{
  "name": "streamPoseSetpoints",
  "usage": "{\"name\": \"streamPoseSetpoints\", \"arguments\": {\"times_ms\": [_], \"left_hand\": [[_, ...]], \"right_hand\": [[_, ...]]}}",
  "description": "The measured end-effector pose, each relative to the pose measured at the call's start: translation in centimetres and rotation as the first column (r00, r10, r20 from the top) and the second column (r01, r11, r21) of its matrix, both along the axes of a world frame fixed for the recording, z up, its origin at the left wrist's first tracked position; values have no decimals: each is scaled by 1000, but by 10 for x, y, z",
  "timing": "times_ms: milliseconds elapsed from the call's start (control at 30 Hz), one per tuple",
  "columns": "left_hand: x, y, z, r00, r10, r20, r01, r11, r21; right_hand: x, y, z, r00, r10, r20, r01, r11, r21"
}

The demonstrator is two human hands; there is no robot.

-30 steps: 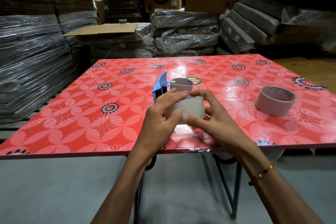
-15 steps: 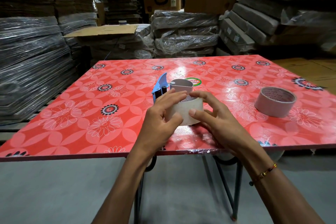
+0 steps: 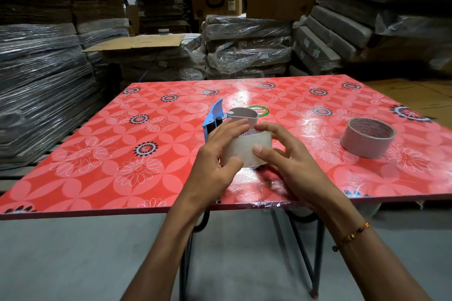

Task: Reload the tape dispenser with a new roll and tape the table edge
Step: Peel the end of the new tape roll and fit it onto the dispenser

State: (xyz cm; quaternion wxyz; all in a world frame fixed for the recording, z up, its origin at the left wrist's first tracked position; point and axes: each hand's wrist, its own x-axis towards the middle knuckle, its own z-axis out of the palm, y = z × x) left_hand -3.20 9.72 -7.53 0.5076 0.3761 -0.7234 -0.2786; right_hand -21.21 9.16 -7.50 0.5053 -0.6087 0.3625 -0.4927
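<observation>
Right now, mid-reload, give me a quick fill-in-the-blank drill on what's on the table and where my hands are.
1. Both the left hand and right hand are on the clear tape roll, which sits on the ____ dispenser.
2. A second tape roll lies flat near the table's ____ side, untouched.
3. The table has a red top with a ____ pattern.
4. A beaded bracelet is on the ____ wrist.

Missing words: blue; right; floral; right
</observation>
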Motion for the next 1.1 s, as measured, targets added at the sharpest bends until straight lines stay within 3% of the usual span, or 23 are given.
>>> {"name": "streamPoseSetpoints", "arguments": {"times_ms": [533,1100], "left_hand": [[0,-4,-2,997,61,36,-59,996,-61],[-1,-1,-2,997,63,-41,-64,998,-9]], "right_hand": [[2,2,3,1000,-8,16,8,1000,-3],[2,2,-2,999,-50,-11,50,999,3]]}}
